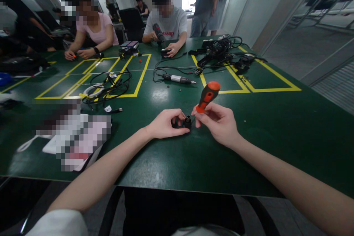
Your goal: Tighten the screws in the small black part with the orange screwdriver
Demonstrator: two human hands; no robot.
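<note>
White sleeve (pixel 59 224) near left; left hand (pixel 165 123) curled around small black part (pixel 187 122); right hand (pixel 222 123) closed on orange-black screwdriver (pixel 208 96).

Workshop — green worktable (pixel 271 129), screwdriver (pixel 207 96), cables (pixel 218 49)

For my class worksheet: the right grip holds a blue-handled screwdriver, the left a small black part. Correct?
No: in the head view, the screwdriver has an orange-and-black handle, not a blue one. The right grip holds it, the left grip the small black part.
</note>
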